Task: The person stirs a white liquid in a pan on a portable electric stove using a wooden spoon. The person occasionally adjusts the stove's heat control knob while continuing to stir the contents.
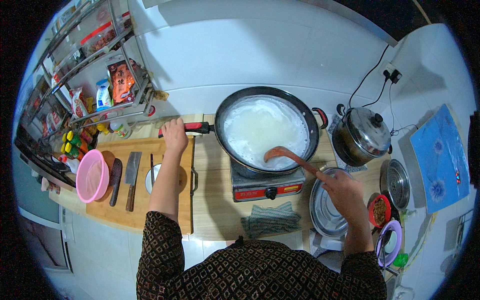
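A large black wok (220,150) sits on a portable stove (247,183), holding a cloudy white liquid (258,123) with foam around its edge. My left hand (175,138) grips the wok's red and black handle (198,128) at the left. In my right hand (342,190) is the shaft of a reddish-brown ladle or spoon (281,152). Its head dips into the liquid near the front right of the wok. Below my right hand a round metal lid or pan (318,210) lies on the counter, partly covered by the hand and forearm.
On the left, a wooden cutting board (138,148) carries a cleaver (132,168), a dark-sheathed knife (116,180), a pink basin (103,187) and a white bowl (149,183). A folded cloth (272,219) lies before the stove. Right stands a lidded steel pot (356,137); a metal rack (101,48) holds packets.
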`<state>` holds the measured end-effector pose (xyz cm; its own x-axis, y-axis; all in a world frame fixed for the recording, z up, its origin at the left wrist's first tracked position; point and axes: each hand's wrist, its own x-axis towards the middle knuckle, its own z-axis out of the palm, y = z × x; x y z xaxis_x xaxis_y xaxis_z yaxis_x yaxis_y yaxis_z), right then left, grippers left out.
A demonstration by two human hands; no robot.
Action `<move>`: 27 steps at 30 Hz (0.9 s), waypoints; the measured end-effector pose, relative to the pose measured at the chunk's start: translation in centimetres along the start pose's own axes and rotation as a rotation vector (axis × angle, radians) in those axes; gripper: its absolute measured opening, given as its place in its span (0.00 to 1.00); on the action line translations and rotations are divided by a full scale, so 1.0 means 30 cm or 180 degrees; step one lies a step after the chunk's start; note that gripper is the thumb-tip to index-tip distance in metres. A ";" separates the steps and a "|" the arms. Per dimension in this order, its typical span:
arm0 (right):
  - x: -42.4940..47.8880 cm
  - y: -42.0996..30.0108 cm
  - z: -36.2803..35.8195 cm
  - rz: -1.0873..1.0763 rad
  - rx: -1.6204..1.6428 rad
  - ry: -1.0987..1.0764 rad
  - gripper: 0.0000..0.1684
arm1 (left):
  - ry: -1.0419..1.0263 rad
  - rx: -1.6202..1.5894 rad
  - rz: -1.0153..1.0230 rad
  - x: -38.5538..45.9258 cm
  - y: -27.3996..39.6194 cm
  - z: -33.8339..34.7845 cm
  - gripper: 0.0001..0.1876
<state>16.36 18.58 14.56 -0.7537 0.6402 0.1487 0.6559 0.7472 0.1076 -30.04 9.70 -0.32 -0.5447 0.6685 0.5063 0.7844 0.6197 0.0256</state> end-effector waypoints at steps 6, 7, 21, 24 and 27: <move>0.033 -0.011 0.140 -0.0216 0.0249 0.0023 0.22 | -0.0026 0.0023 -0.0006 0.008 0.012 -0.010 0.08; 0.051 -0.023 0.163 -0.0188 0.0298 -0.0008 0.22 | -0.0050 0.0043 -0.0034 0.003 0.008 -0.011 0.08; 0.384 -0.029 0.442 -0.0279 0.0169 0.1359 0.24 | 0.0029 -0.0052 0.0033 0.004 0.022 -0.025 0.07; 0.408 0.025 0.443 -0.0235 -0.0080 0.1496 0.19 | 0.0038 -0.0080 0.0049 0.005 0.023 -0.024 0.07; 0.402 0.087 0.443 -0.0044 -0.0460 0.1367 0.14 | 0.0125 -0.0015 0.0089 0.004 0.022 -0.017 0.06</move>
<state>8.42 30.64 3.57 -0.6966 0.4753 0.5374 0.6679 0.7031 0.2440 -29.43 9.96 0.20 -0.5105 0.6690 0.5402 0.8006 0.5990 0.0148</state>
